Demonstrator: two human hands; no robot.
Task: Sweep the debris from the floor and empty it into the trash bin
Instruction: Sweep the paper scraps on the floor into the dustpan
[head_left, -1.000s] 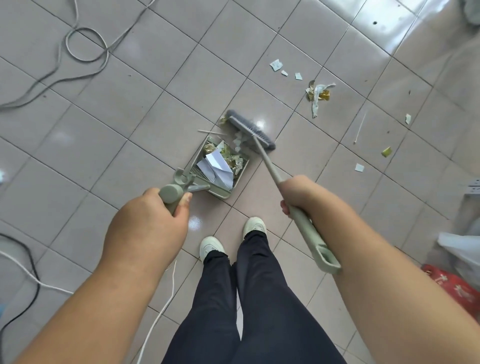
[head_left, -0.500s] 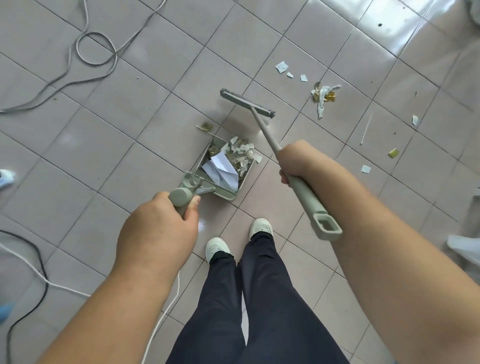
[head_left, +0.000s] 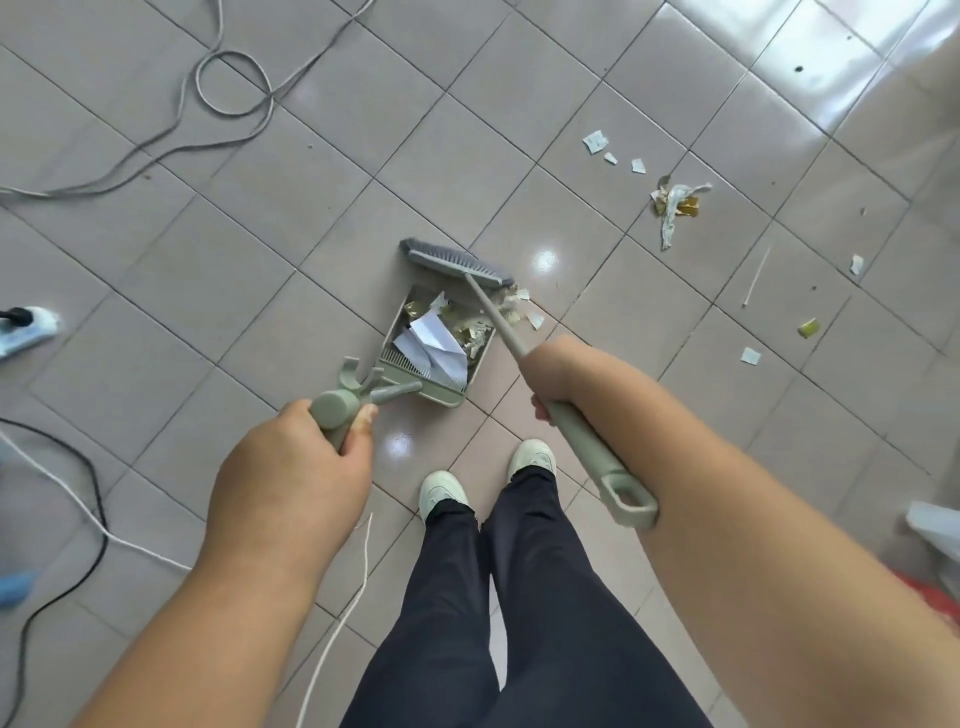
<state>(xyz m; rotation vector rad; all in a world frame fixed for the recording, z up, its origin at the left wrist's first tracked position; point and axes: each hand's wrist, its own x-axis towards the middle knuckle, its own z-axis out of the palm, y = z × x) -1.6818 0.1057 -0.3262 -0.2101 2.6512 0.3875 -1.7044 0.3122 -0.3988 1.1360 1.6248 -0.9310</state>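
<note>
Underfoot, the grey tiled floor (head_left: 156, 291) fills our whole view, its grout lines running diagonally. We see open tile from ten o'clock round to one o'clock beyond the dustpan; a looped grey cable (head_left: 228, 78) bounds that room at eleven o'clock, and a black cable (head_left: 98, 499) with a white cord (head_left: 67, 499) hems the eight o'clock side. At nine o'clock a power strip (head_left: 28, 327) sits at the frame edge. Our dark trousers (head_left: 498, 613) and white shoes (head_left: 441, 493) stand at six o'clock, just behind the dustpan.

Our left hand (head_left: 291, 488) is clenched round the dustpan handle (head_left: 332, 410), which rises toward us from the pan's near edge. The dustpan (head_left: 400, 332) rests on the floor at centre, its mouth opening toward one o'clock and its long axis running from seven to one. Inside it lie folded white paper (head_left: 436, 343) and crumpled scraps.

Our right hand (head_left: 550, 374) grips the broom (head_left: 582, 441) partway down its shaft; the shaft's long axis runs from five o'clock, where the looped end lies against our forearm, up to eleven. The broom head (head_left: 457, 265) lies crosswise at the dustpan's mouth, bristles toward twelve o'clock.

A few scraps (head_left: 519, 306) sit just right of the pan's mouth. Farther out at two o'clock lie a crumpled wrapper (head_left: 675, 205), small paper bits (head_left: 595, 141), a thin stick (head_left: 756, 278) and a yellow-green fragment (head_left: 809, 328), well apart from the pan.
</note>
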